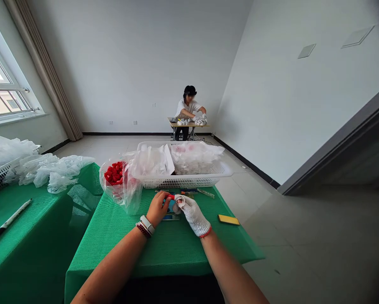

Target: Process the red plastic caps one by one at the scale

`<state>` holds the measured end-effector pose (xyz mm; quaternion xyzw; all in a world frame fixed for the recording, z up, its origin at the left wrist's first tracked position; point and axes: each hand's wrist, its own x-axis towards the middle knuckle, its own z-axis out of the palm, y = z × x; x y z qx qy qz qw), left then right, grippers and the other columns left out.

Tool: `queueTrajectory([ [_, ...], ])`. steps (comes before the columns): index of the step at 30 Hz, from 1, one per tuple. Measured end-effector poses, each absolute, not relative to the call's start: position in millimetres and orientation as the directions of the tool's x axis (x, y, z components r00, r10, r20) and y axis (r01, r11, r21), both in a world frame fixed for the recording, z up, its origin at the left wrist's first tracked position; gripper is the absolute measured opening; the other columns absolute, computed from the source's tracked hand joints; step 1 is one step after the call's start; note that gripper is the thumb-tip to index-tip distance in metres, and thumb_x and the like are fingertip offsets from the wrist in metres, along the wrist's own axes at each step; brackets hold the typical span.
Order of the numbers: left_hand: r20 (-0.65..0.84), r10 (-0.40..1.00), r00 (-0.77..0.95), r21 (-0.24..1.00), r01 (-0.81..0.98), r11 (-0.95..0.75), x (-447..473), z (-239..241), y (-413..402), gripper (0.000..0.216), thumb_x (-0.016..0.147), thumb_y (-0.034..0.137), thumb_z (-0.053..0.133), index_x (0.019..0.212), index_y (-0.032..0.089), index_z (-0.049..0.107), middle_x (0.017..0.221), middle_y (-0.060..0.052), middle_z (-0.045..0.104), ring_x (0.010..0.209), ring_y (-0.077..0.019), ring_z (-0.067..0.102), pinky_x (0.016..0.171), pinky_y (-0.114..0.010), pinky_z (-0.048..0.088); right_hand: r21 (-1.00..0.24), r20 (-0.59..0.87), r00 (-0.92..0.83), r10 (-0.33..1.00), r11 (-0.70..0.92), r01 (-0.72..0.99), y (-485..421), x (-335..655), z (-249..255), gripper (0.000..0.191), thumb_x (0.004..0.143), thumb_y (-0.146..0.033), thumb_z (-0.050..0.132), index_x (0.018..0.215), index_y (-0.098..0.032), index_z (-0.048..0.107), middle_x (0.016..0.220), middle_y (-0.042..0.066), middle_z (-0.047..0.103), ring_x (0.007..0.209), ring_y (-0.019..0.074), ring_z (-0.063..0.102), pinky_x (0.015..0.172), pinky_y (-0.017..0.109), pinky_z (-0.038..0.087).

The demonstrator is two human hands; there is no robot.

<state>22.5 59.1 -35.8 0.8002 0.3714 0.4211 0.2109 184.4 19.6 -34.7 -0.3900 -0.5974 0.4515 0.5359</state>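
Note:
Over the green-covered table, my two hands meet at a small red piece. My left hand, bare with a watch and beads at the wrist, pinches its left end. A white knit glove with a red cuff covers my right hand, whose fingers close on the other end. The piece is mostly hidden by fingers, so its exact kind cannot be made out. Just below the fingers lies a blue item, partly covered. To the left, a clear plastic bag holds several similar-looking red pieces.
Behind my hands stands a white plastic basket with clear bags. Pens lie before it; a yellow box-like item is at right. A marker and plastic bags occupy the left table. A person works at a far table.

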Motion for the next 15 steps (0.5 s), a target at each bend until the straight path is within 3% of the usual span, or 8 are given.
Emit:
queueTrajectory([
  [8, 0.574, 0.725, 0.380, 0.632, 0.358, -0.687, 20.4, -28.2, 56.8, 0.015, 0.091, 0.026, 0.053, 0.098, 0.020, 0.065, 0.100, -0.008, 0.066, 0.095, -0.0220, 0.057, 0.083, -0.037, 0.047, -0.964, 0.267, -0.084, 0.960, 0.265, -0.040, 19.6, 184.9, -32.4, 0.036, 0.087, -0.052, 0.054, 0.073, -0.019, 0.057, 0.063, 0.001, 0.054, 0.057, 0.0133, 0.045, 0.056, 0.027, 0.039],
  [15, 0.439, 0.795, 0.418, 0.705, 0.388, -0.593, 21.1, -33.9, 57.4, 0.048, 0.099, 0.040, 0.030, 0.066, 0.017, 0.056, 0.067, -0.003, 0.059, 0.066, -0.0165, 0.054, 0.063, -0.028, 0.040, -0.969, 0.247, -0.113, 0.963, 0.249, 0.006, 17.5, 181.4, -29.1, 0.031, 0.081, -0.047, 0.061, 0.069, -0.018, 0.058, 0.063, 0.000, 0.052, 0.058, 0.0121, 0.043, 0.056, 0.027, 0.039],
])
